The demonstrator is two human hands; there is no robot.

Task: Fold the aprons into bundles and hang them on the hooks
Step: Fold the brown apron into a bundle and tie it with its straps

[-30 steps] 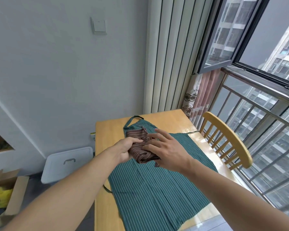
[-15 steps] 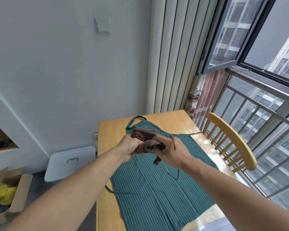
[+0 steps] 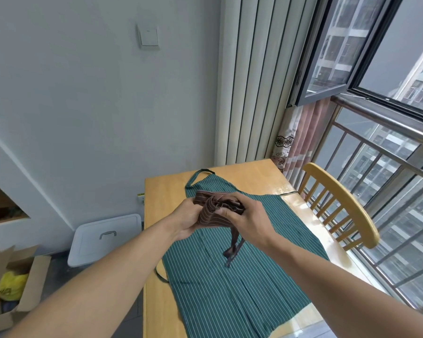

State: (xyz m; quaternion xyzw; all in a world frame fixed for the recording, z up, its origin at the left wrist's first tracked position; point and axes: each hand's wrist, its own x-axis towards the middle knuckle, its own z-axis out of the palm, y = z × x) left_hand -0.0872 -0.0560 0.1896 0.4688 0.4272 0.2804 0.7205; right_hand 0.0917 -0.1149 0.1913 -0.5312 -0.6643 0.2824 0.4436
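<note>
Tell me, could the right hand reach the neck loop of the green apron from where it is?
Probably yes, once freed. The right hand and left hand both grip the brown apron bundle. The neck loop lies uncovered on the table beyond the hands.

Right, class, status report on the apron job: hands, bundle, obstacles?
Left hand and right hand both grip brown apron bundle, strap dangling. Green apron flat on table, unfolded. No hooks in view.
</note>
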